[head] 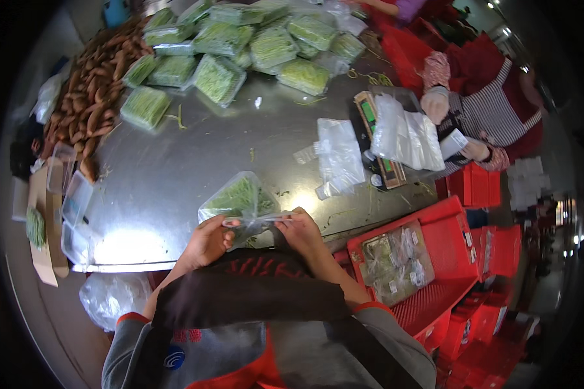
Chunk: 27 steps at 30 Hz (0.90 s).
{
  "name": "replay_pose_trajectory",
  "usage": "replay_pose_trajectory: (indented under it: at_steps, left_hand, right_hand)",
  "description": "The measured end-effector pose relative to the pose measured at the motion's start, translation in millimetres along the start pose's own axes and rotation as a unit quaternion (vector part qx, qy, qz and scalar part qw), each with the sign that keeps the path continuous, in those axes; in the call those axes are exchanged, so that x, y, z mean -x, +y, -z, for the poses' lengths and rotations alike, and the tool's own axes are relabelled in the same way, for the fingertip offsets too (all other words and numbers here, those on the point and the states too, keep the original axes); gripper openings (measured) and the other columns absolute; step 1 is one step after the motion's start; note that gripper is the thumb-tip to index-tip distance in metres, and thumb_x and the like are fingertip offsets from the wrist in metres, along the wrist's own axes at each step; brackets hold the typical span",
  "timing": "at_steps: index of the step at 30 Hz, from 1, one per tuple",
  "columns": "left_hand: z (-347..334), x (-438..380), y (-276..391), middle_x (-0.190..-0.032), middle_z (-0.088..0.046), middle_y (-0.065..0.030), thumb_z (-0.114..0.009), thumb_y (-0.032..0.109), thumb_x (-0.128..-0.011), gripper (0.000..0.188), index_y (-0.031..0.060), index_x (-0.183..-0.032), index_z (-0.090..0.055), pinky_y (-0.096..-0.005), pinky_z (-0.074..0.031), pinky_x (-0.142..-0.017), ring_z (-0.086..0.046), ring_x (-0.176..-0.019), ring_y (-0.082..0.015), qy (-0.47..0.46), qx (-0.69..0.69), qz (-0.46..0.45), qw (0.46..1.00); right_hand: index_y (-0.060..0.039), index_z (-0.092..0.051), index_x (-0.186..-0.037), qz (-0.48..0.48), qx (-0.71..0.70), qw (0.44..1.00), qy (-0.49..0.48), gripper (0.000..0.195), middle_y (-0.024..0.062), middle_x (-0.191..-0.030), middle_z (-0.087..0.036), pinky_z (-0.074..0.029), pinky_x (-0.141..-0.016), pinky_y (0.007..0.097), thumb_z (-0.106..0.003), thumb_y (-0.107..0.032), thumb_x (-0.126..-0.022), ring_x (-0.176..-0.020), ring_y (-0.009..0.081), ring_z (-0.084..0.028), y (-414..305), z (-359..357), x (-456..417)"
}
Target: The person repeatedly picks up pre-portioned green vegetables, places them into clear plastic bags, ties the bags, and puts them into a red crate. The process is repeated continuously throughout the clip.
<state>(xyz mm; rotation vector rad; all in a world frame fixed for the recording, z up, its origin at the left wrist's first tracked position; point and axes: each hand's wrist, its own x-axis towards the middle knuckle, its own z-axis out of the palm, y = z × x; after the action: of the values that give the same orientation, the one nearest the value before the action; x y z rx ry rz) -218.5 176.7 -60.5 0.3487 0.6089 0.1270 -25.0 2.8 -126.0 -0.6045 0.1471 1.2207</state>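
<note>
A clear plastic bag of green vegetables [236,194] lies at the near edge of the metal table, close to my body. My left hand [207,241] pinches one twisted end of the bag's mouth, on the left. On the right, the other end is between the fingers of my right hand [301,232]. The gathered plastic crosses between both hands, above the filled part. Whether it is knotted I cannot tell. Many clear packs of green shoots [221,80] are heaped at the table's far side.
Sweet potatoes [95,92] are piled at the left, above empty clear trays [77,197]. Flat plastic bags [340,155] lie right of centre, beside a scale [394,172] covered with more bags. A co-worker stands at the right. A red crate [447,233] holds bagged packs.
</note>
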Motion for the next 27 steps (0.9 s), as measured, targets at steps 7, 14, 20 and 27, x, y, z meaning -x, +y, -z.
replay_pose_trajectory:
  at_steps: [7, 14, 20, 27]
  left_hand:
    - [-46.9, 7.2, 0.1, -0.092, -0.060, -0.0065, -0.050, 0.018, -0.092, 0.021, 0.0023, -0.104, -0.055, -0.0235, -0.043, -0.059, -0.054, -0.066, -0.0144, -0.127, -0.235, -0.012, 0.964]
    - [-9.9, -2.8, 11.4, -0.087, -0.059, -0.0105, -0.056, 0.014, -0.086, 0.029, -0.0066, -0.106, -0.055, -0.0221, -0.038, -0.053, -0.049, -0.059, -0.0113, 0.014, -0.150, -0.090, 0.985]
    - [-3.8, -6.9, -6.4, -0.091, -0.057, -0.0079, -0.057, 0.009, -0.086, 0.014, -0.0011, -0.095, -0.057, -0.0214, -0.038, -0.051, -0.051, -0.059, -0.0105, 0.030, -0.493, 0.018, 0.869]
    - [11.7, 12.3, 7.8, -0.109, -0.054, -0.0091, -0.053, 0.009, -0.088, 0.013, 0.0022, -0.099, -0.058, -0.0205, -0.045, -0.057, -0.057, -0.072, -0.0122, 0.050, -0.302, -0.106, 0.946]
  right_hand:
    - [-0.0051, -0.058, -0.102, 0.070, 0.475, 0.867, -0.134, 0.019, 0.0068, -0.088, -0.061, -0.042, -0.076, 0.0229, -0.046, -0.017, -0.093, -0.086, 0.0112, -0.055, 2.7, -91.5, 8.3]
    - [-0.0070, -0.054, -0.081, 0.213, 0.627, 0.747, -0.057, 0.007, 0.0042, -0.071, -0.053, -0.042, -0.058, 0.0281, -0.058, -0.013, -0.080, -0.065, 0.0170, -0.053, 4.8, -45.5, 7.7]
    - [-0.0040, -0.047, -0.074, 0.380, 0.642, 0.657, 0.107, 0.012, 0.0084, -0.072, -0.046, -0.039, -0.056, 0.0297, -0.059, -0.006, -0.074, -0.062, 0.0199, -0.048, 8.3, -32.1, -9.4]
    - [-0.0058, -0.052, -0.074, 0.219, 0.598, 0.771, 0.014, 0.010, 0.0007, -0.067, -0.052, -0.040, -0.054, 0.0259, -0.060, -0.011, -0.077, -0.060, 0.0108, -0.049, 1.6, 20.9, -17.7]
